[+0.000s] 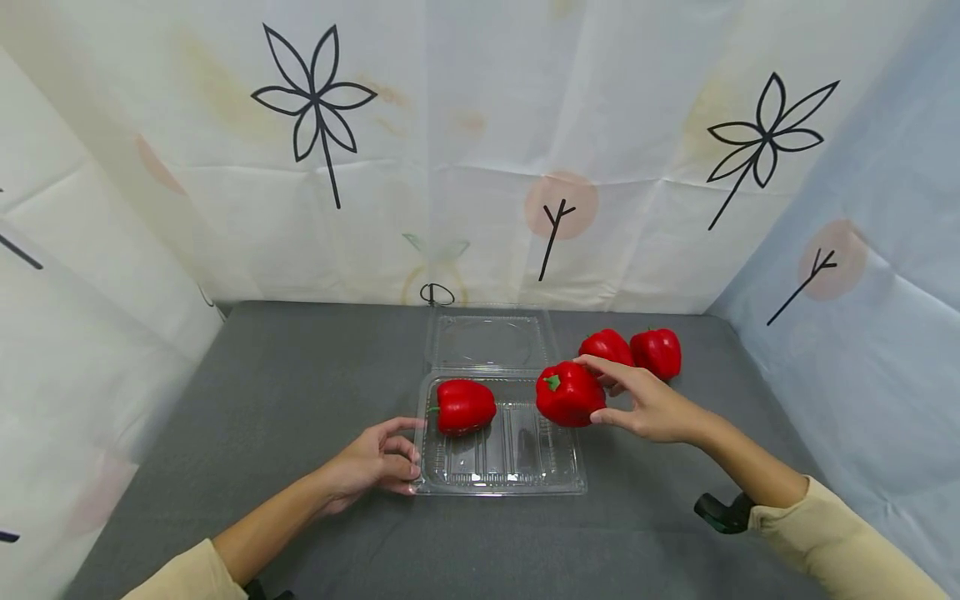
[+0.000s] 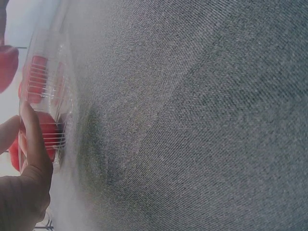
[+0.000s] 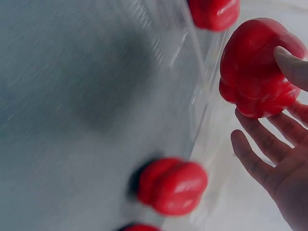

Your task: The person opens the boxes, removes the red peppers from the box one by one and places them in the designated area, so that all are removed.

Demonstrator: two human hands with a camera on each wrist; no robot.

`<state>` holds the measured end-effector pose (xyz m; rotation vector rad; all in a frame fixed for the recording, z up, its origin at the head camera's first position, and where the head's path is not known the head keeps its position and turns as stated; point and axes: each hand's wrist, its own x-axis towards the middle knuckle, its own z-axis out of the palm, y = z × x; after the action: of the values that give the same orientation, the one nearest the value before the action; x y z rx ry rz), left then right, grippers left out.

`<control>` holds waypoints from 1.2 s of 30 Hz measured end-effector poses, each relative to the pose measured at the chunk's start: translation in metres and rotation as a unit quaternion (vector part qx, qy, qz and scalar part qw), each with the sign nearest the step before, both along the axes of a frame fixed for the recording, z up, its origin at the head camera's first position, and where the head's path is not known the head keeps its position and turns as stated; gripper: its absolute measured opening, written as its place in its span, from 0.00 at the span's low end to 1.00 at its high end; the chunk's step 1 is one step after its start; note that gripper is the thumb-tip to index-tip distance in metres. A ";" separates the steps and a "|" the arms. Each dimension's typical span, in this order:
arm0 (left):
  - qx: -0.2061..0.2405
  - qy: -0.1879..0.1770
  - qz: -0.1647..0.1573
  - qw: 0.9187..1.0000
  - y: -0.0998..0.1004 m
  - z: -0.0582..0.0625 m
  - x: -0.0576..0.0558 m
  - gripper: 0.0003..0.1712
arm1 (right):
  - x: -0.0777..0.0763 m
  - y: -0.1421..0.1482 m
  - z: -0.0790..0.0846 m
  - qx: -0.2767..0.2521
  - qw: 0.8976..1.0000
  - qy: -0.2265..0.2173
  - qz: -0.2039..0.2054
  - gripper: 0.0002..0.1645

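In the head view a red bell pepper [image 1: 573, 394] with a green stem is held up by my right hand [image 1: 647, 403], over the right side of a clear plastic container [image 1: 517, 479]. The right wrist view shows that pepper [image 3: 255, 67] between thumb and fingers. Inside the container, on its left, lies another red bell pepper [image 1: 467, 407], its stem pointing left. My left hand [image 1: 375, 460] grips the container's left edge; in the left wrist view its fingers [image 2: 32, 139] lie against the clear wall.
Two more red bell peppers [image 1: 606, 346] [image 1: 657, 352] sit on the grey table [image 1: 315, 367] at the back right. The container's clear lid [image 1: 491, 337] lies folded back behind it. A printed cloth [image 1: 450, 167] stands at the back and both sides.
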<state>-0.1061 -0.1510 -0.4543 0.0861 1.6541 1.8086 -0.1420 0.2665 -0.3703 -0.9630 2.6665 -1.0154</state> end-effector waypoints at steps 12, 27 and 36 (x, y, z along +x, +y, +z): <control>-0.003 -0.003 -0.003 1.000 0.000 0.001 0.000 0.42 | 0.012 0.057 -0.007 0.021 0.997 0.041 -0.068 0.44; -0.011 0.001 -0.001 1.000 0.001 0.002 0.000 0.42 | 0.014 0.108 -0.029 0.056 0.986 0.023 -0.156 0.45; -0.006 0.006 -0.002 1.000 0.001 0.004 0.000 0.42 | 0.014 0.124 -0.040 0.065 0.982 0.011 -0.179 0.43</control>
<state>-0.1061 -0.1498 -0.4503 0.0951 1.6715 1.7973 -0.1279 0.3907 -0.4107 -0.4817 2.9477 -0.8737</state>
